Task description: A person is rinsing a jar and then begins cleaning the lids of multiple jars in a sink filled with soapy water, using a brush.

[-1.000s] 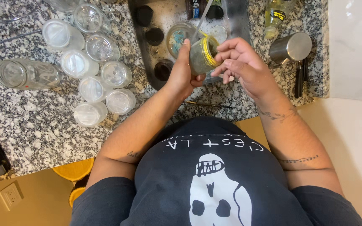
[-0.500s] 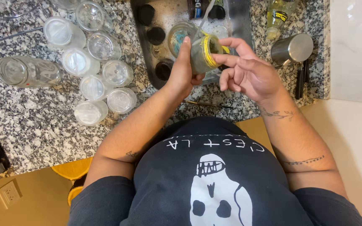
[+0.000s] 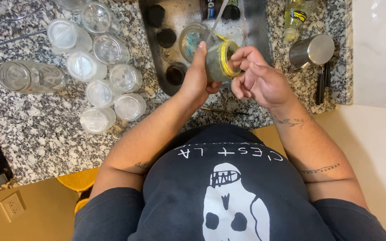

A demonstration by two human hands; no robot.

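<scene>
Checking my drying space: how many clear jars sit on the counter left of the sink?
10. Eight small jars cluster upright; a larger jar lies on its side to their left; one jar is cut off at the top edge. More may be hidden.

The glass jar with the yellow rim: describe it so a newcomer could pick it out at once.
Find the steel sink set in the speckled granite counter. Over its near edge, the left hand grips a small glass jar with a yellow rim, the right hand at its mouth. Unlike the clear jars on the counter, it is held up.
</scene>
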